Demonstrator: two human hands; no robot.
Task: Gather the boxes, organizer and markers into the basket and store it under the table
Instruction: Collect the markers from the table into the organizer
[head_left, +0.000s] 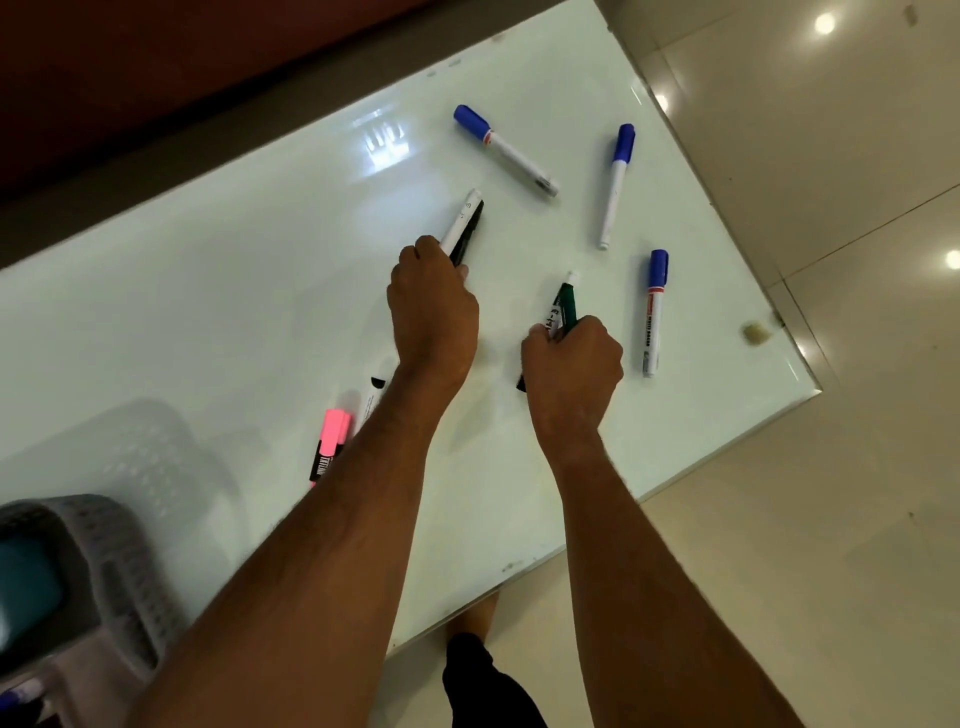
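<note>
1. My left hand (434, 306) is out over the middle of the white glass desk (208, 291), its fingers curled round two markers held together, a white marker (461, 217) and a black marker (470, 228), whose ends stick out toward the far side.
2. My right hand (571, 364) is just to the right, fingers gripping a green marker (563, 304); its pale tip points away from me and its tail shows below my fist.
3. Three blue-capped markers lie loose on the right part of the desk: the far blue marker (506, 150) lying slantwise, a slim blue marker (615, 184) right of it, and a near blue marker (654, 312) just beside my right hand, not touching it.
4. A pink highlighter (327, 447) lies near my left forearm, with a black-and-white marker (375, 392) partly hidden behind that arm.
5. The grey basket (119, 566) stands at the near left corner, with something teal inside.
</note>
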